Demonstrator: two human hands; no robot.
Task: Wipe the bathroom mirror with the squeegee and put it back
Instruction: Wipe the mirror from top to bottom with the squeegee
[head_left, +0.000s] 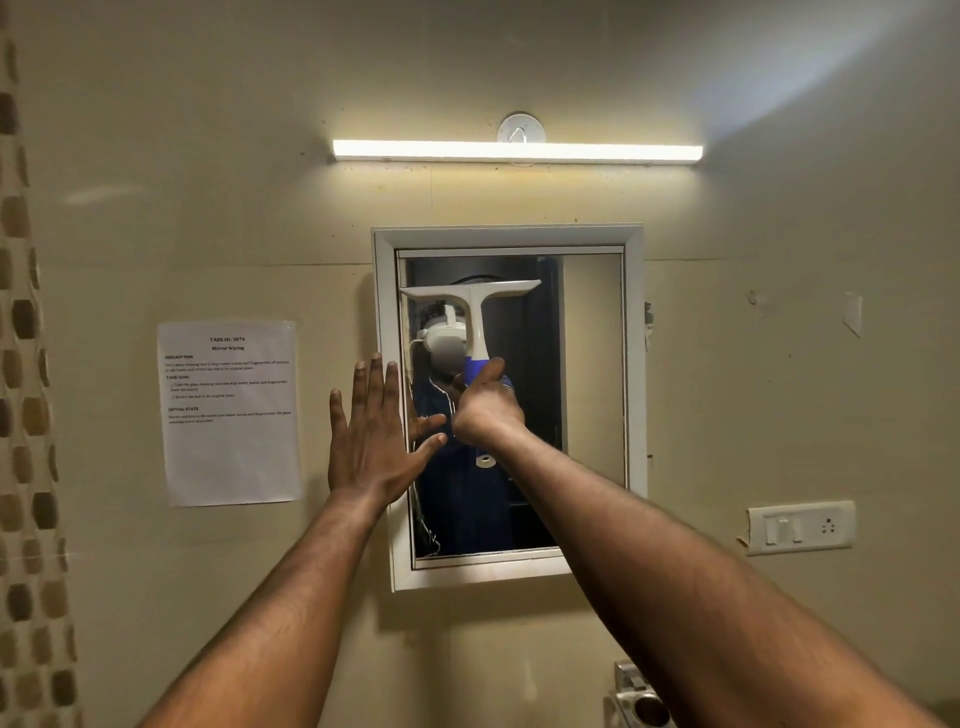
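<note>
A white-framed bathroom mirror (592, 364) hangs on the beige wall. My right hand (485, 405) is shut on the blue grip of a white T-shaped squeegee (475, 306). The squeegee stands upright, its blade level against the upper left part of the glass. My left hand (376, 431) lies flat with fingers spread on the mirror's left frame edge and the wall beside it. The glass reflects a person in dark blue clothes.
A lit tube light (517, 151) runs above the mirror with a round hook (521, 130) behind it. A printed task sheet (231, 413) is taped at left. A switch plate (800, 527) sits at right. A metal fixture (636, 699) shows below.
</note>
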